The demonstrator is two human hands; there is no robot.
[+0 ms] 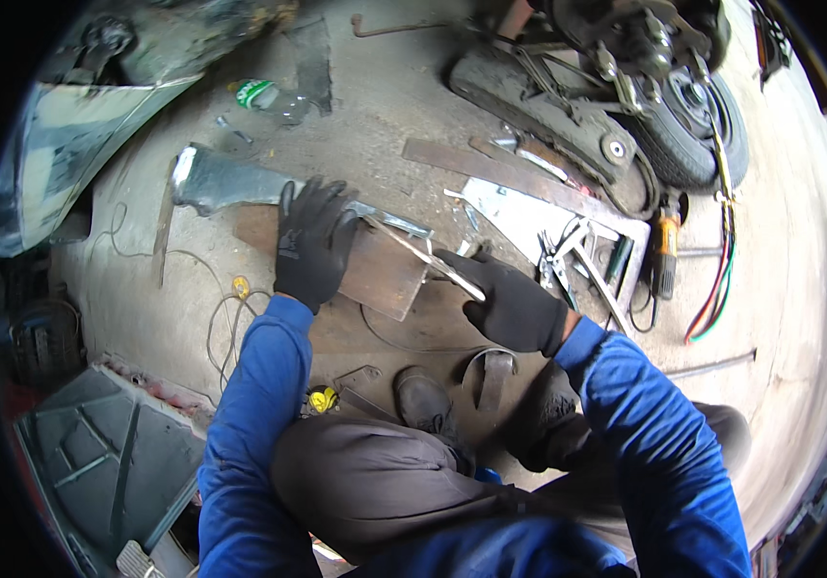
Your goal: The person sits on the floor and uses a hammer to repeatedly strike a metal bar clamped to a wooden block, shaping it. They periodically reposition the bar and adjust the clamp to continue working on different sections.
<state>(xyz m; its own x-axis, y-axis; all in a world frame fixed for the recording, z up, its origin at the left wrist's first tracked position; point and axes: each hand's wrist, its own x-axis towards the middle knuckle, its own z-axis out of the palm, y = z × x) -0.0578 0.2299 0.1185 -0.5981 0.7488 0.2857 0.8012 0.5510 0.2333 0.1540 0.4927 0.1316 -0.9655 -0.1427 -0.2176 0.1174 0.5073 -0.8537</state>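
My left hand, in a black glove, presses down on a long grey shaped sheet-metal piece with its fingers apart. A rusty flat plate lies beneath that piece. My right hand, also gloved, is closed on a thin pale metal rod. The rod's far tip lies beside my left thumb, at the metal strip over the plate.
A white panel with pliers lies at right, near a yellow power tool and wheel assembly. A plastic bottle, car body panel, cables and dark panel surround my boots.
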